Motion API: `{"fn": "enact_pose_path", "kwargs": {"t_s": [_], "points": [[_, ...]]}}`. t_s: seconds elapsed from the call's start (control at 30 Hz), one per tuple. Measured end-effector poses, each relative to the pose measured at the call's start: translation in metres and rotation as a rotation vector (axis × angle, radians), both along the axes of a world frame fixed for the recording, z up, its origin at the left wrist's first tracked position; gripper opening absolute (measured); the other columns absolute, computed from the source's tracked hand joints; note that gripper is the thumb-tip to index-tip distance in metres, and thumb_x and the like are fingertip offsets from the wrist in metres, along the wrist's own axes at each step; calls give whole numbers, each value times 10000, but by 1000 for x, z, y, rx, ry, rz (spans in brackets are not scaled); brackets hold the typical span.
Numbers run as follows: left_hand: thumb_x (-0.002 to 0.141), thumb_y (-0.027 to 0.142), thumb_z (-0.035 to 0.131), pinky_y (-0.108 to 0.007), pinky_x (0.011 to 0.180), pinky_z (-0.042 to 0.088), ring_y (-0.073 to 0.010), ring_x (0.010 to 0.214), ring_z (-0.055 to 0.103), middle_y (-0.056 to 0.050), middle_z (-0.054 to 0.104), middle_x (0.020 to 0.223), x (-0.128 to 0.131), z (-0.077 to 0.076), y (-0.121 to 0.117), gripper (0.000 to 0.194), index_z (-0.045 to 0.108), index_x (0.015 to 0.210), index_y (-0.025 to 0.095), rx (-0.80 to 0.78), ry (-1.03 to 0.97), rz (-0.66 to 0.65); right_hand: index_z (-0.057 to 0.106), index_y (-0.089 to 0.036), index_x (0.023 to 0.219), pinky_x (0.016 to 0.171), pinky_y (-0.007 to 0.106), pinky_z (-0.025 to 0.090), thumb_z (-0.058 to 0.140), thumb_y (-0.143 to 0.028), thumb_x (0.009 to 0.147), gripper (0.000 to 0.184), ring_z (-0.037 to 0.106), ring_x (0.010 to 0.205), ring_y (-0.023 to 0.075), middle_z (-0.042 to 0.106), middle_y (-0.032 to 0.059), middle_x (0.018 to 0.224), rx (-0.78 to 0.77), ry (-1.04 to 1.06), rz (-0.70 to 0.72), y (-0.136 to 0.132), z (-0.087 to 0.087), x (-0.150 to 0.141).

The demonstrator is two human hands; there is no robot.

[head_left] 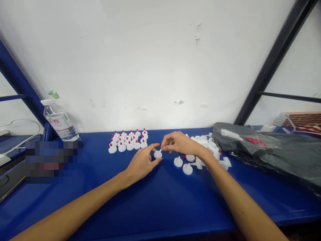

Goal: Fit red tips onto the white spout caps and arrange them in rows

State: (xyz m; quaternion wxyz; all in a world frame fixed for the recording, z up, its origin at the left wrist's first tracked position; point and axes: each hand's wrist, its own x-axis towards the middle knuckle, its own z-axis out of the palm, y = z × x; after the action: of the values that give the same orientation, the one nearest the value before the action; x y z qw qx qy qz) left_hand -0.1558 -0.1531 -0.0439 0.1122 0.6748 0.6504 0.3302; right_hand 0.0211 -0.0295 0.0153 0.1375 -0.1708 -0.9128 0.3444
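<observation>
A white nozzle cap [157, 154] with a thin spout sits between the thumb and index finger of my left hand [141, 162], which is closed around it close to the table. My right hand [177, 143] pinches at the tip of that spout; whatever is between its fingertips is too small and covered to make out. Left of the hands, several white caps with red tips [129, 145] stand upright in rows. Under and beside my right forearm lies a loose pile of white caps [212, 145]. Two white caps stand nearer me, one an untipped cap [178, 162].
The blue table [150, 207] meets a white wall at the back. A tilted water bottle [60, 122] is at the far left, near a pixelated patch. On the right lies a dark grey plastic bag [265, 154] with a clear packet of red pieces [256, 141] on it.
</observation>
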Motion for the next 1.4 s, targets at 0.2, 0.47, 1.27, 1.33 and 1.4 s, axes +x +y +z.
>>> {"fn": "enact_pose_path", "kwargs": {"t_s": [0.2,0.47,1.27,1.33,1.4], "points": [[871,363,649,-290,673,489,-137,628,602,-1,723,1031,-1,0,-1,514,570,1364,242,9,20,-3,778,-186,942,644,235,522,666,-327,874,192,693,646,145,780,31,843,-18,24,2,2,0,1],[864,383,677,-275,631,477,-131,619,596,10,714,1001,-1,1,-1,548,551,1380,250,-9,-26,-10,795,-193,926,623,228,486,674,-336,873,195,684,675,153,767,21,778,19,30,5,-1,-1,-2],[859,306,690,-279,664,458,-194,723,664,10,733,898,-2,-1,-3,547,522,1379,286,-8,47,-25,783,-215,793,596,234,425,725,-344,845,150,664,684,160,754,10,752,75,-9,-44,-11,-17,-22],[858,318,686,-288,667,459,-201,732,665,3,725,913,0,-1,-3,566,505,1393,282,-15,76,-9,787,-217,808,630,239,436,721,-339,851,146,679,731,173,768,22,809,87,-1,-55,-13,-18,-24],[849,341,692,-297,672,471,-191,710,653,-16,713,967,1,-1,-4,646,452,1444,262,-17,87,6,792,-216,822,648,242,436,724,-339,850,143,681,755,179,770,30,835,100,3,-60,-14,-18,-25]]}}
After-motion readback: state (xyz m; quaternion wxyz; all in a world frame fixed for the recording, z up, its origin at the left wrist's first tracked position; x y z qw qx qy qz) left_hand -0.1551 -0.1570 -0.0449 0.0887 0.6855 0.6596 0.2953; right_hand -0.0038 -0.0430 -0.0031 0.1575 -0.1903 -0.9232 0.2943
